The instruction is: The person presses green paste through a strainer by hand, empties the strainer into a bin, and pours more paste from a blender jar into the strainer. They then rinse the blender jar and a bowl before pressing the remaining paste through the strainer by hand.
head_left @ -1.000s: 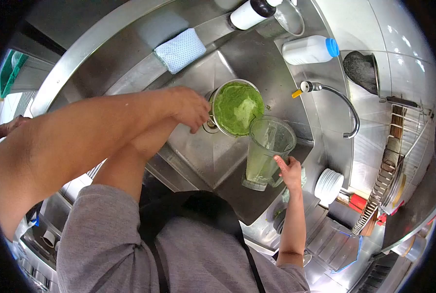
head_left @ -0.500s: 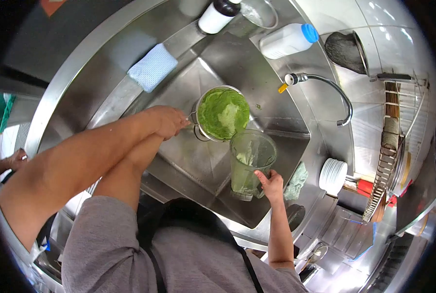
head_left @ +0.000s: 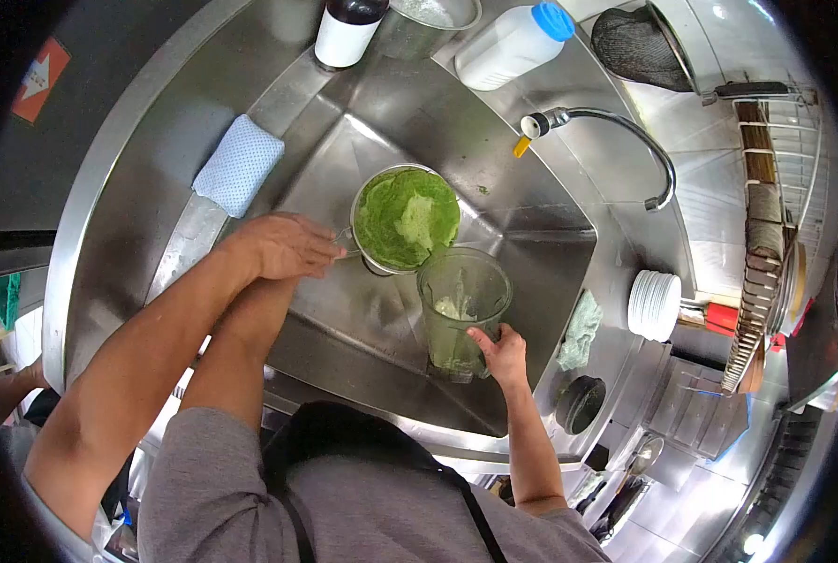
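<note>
My right hand [head_left: 499,353] is wrapped round the handle side of a clear blender jug [head_left: 454,328]. The jug is tilted, with its rim against a round strainer [head_left: 357,235]. Thick green pulp [head_left: 391,211] with a paler foamy patch fills the strainer, which appears to rest on a metal pot in the sink. My left forearm [head_left: 236,352] reaches toward the strainer's thin handle [head_left: 346,246]. Another person's hand [head_left: 287,246] crosses over it from the left and hides most of my left hand, so its fingers cannot be made out.
The steel sink [head_left: 344,324] surrounds the pot. A folded blue-white cloth [head_left: 239,167] lies on its left ledge. Behind stand a dark bottle [head_left: 344,38], a blue-capped white container [head_left: 513,47] and a tap [head_left: 616,114]. White plates [head_left: 654,306] and a green cloth [head_left: 581,330] are at right.
The sink and its contents appear shifted left as the camera view moves. The jug keeps its tilt against the strainer. The other person's forearm lies lower in view, with more of its fingers showing.
</note>
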`<control>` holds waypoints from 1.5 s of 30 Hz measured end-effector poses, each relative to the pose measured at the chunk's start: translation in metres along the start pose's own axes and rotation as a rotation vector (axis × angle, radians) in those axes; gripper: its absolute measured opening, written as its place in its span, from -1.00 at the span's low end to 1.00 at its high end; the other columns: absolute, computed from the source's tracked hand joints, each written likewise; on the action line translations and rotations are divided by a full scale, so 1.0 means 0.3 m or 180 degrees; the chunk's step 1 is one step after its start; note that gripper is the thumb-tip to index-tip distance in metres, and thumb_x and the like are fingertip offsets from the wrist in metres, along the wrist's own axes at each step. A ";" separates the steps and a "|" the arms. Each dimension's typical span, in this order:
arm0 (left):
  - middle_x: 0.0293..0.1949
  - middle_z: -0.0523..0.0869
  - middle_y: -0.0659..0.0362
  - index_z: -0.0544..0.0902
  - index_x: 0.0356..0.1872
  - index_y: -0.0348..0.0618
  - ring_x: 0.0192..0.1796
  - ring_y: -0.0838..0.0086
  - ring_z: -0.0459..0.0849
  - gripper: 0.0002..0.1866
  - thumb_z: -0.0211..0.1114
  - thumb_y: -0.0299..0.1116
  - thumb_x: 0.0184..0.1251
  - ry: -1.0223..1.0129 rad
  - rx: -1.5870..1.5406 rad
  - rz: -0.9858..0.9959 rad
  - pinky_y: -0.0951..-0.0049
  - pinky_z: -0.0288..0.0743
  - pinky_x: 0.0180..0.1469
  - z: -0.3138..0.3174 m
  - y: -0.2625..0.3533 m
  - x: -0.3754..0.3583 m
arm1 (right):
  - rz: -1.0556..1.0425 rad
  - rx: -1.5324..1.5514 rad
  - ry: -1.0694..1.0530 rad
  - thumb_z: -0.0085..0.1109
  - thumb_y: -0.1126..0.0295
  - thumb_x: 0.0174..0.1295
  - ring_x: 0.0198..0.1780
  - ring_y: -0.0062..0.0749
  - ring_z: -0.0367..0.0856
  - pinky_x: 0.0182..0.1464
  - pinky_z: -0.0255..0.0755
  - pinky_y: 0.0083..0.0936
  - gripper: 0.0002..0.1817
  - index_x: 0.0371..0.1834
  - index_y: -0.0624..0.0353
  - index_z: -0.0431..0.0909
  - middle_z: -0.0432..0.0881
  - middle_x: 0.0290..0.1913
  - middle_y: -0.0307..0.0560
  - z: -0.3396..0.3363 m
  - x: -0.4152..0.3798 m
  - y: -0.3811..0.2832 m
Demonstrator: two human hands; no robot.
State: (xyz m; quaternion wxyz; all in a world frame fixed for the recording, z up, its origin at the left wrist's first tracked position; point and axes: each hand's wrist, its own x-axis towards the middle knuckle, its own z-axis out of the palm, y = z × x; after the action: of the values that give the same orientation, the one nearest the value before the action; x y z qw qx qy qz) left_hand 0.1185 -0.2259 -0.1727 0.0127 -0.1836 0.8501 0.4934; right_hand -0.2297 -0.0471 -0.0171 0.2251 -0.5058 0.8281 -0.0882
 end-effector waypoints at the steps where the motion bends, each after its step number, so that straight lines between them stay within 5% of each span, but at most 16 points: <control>1: -0.02 0.44 0.05 0.51 -0.17 -0.23 0.07 0.26 0.34 -0.65 0.04 -0.25 0.03 0.0181 -0.0039 -0.0087 0.40 0.22 0.08 -0.002 -0.004 -0.011 | 0.0006 -0.0005 -0.0022 0.31 0.00 -0.21 -0.74 -0.54 0.18 -0.67 0.20 -0.54 -0.44 -0.74 0.33 0.31 0.27 -0.84 -0.11 -0.003 0.011 -0.008; 6: -0.09 0.46 -0.07 0.49 -0.18 -0.28 -0.01 0.19 0.42 -0.59 0.04 -0.15 0.07 0.1073 0.0067 -0.0685 0.33 0.27 0.02 0.091 -0.010 0.085 | -0.0124 -0.0393 -0.0197 0.27 -0.02 -0.18 -0.63 -0.22 0.47 -0.53 0.35 -0.41 -0.42 -0.69 0.40 0.38 0.43 -0.72 0.14 -0.030 0.100 -0.071; 7: -0.10 0.47 -0.09 0.49 -0.18 -0.29 -0.03 0.17 0.43 -0.58 0.03 -0.12 0.08 0.1160 -0.0013 -0.1094 0.31 0.28 0.01 0.146 -0.025 0.140 | -0.0228 -0.0462 -0.0248 0.27 -0.02 -0.18 -0.55 -0.13 0.55 -0.47 0.39 -0.38 -0.42 -0.66 0.43 0.40 0.47 -0.66 0.21 -0.040 0.115 -0.094; 8: -0.26 0.57 -0.10 0.56 -0.31 -0.32 -0.17 0.11 0.54 -0.47 0.09 0.06 0.03 0.0999 -0.0217 -0.2550 0.22 0.36 -0.11 0.220 -0.093 0.234 | 0.0012 -0.0421 -0.0472 0.26 0.00 -0.18 -0.36 0.01 0.56 -0.35 0.41 -0.34 -0.42 -0.57 0.47 0.44 0.50 -0.53 0.32 -0.064 0.126 -0.145; 15: -0.28 0.56 -0.15 0.54 -0.32 -0.34 -0.16 0.09 0.53 -0.50 0.11 0.01 0.03 0.0923 -0.0271 -0.2472 0.24 0.39 -0.13 0.202 -0.070 0.234 | 0.0129 -0.0939 -0.0920 0.22 -0.05 -0.17 -0.29 0.01 0.54 -0.26 0.40 -0.37 -0.36 -0.45 0.51 0.46 0.53 -0.43 0.30 -0.065 0.211 -0.170; 17: -0.27 0.56 -0.14 0.54 -0.31 -0.34 -0.17 0.09 0.53 -0.49 0.11 0.02 0.04 0.0952 -0.0319 -0.2492 0.24 0.39 -0.13 0.213 -0.088 0.238 | -0.0211 -0.0828 -0.0725 0.18 -0.19 -0.21 -0.38 0.00 0.55 -0.35 0.38 -0.32 -0.28 -0.56 0.48 0.43 0.49 -0.55 0.30 -0.057 0.227 -0.152; 45: -0.23 0.56 -0.10 0.52 -0.26 -0.34 -0.15 0.13 0.54 -0.49 0.07 0.01 0.08 0.0603 -0.0312 -0.2561 0.24 0.40 -0.15 0.210 -0.099 0.249 | -0.0185 -0.1504 -0.1354 0.12 -0.29 -0.26 -0.29 0.06 0.53 -0.25 0.38 -0.30 -0.20 -0.58 0.48 0.47 0.51 -0.49 0.32 -0.037 0.410 -0.221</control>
State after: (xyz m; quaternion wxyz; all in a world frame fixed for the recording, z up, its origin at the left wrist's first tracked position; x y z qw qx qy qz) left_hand 0.0484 -0.2084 -0.2450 0.1175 -0.5462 0.6835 0.4698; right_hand -0.2296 -0.1873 -0.0173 0.2669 -0.5746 0.7453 0.2078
